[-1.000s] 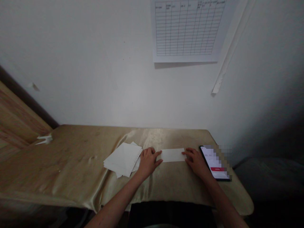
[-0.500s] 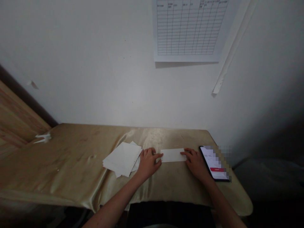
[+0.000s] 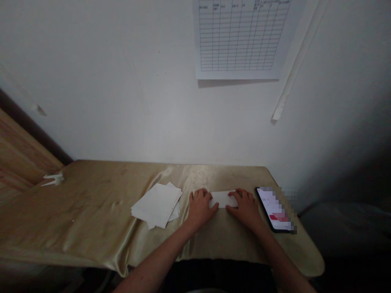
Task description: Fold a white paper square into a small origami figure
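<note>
A narrow strip of white paper (image 3: pixel 222 198), perhaps a folded sheet, lies crosswise on the cloth-covered table. My left hand (image 3: pixel 200 206) has hold of its left end, the thumb at the near edge and the fingers curled toward the far edge. At the opposite end my right hand (image 3: pixel 247 206) grips it in the same way, thumb low and index finger bent over the paper. Both ends of the strip are partly covered by my fingers. Just left of my left hand is a loose stack of white paper sheets (image 3: pixel 157 203) with punched holes along one side.
A phone (image 3: pixel 271 211) with a lit screen lies right of my right hand, near the table's edge. White scraps (image 3: pixel 54 179) sit at the far left of the table (image 3: pixel 97 203). A printed chart (image 3: pixel 238 40) hangs on the wall behind.
My left hand has moved right, away from the stack, and onto the paper strip. Both thumbs have come in along its near edge, and the hands are closer together.
</note>
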The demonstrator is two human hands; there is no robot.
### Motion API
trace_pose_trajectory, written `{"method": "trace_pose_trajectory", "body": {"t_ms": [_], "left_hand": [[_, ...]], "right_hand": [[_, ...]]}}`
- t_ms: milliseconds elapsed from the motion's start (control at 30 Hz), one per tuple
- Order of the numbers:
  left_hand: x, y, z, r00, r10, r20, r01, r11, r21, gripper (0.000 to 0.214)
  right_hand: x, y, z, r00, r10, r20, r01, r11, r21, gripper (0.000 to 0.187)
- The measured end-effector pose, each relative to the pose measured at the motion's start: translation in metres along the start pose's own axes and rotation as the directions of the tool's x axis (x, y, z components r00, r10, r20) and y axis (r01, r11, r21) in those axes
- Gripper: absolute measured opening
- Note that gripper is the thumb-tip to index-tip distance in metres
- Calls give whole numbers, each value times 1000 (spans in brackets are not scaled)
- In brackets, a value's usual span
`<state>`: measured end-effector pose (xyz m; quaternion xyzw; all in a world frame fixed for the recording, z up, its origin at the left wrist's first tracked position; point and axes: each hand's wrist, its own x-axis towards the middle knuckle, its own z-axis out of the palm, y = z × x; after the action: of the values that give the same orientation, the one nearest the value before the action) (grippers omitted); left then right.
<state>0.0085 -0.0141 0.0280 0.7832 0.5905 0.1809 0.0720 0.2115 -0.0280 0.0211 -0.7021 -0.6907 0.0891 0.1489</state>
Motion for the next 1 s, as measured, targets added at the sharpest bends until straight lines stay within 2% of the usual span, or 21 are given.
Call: {"method": "trace_pose_trajectory", "body": {"t_ms": [67, 200, 467, 600, 800, 1000], "left_hand": [[-2, 2, 5, 1000, -16, -8, 16, 1000, 0, 40], [-4, 3, 13, 998, -52, -27, 51, 998, -24, 45], [-2, 10, 10, 996, -94, -13, 93, 995, -31, 51], [-1, 12, 12, 994, -110, 9, 110, 994, -27, 54], [-1, -2, 15, 996, -80, 28, 81, 995, -51, 46], [-1, -21, 5, 997, 0, 82, 8, 995, -97, 41]], "right_hand": [[2, -3, -1, 999, 32, 28, -31, 999, -4, 50], [6, -7, 0, 995, 78, 56, -77, 997, -13, 58], [6, -12, 4, 992, 118, 42, -118, 993, -10, 60], [8, -12, 2, 988, 134, 71, -133, 991, -15, 59], [11, -4, -6, 983, 121, 137, -123, 992, 8, 54], [14, 8, -12, 983, 66, 172, -75, 996, 48, 54]]}}
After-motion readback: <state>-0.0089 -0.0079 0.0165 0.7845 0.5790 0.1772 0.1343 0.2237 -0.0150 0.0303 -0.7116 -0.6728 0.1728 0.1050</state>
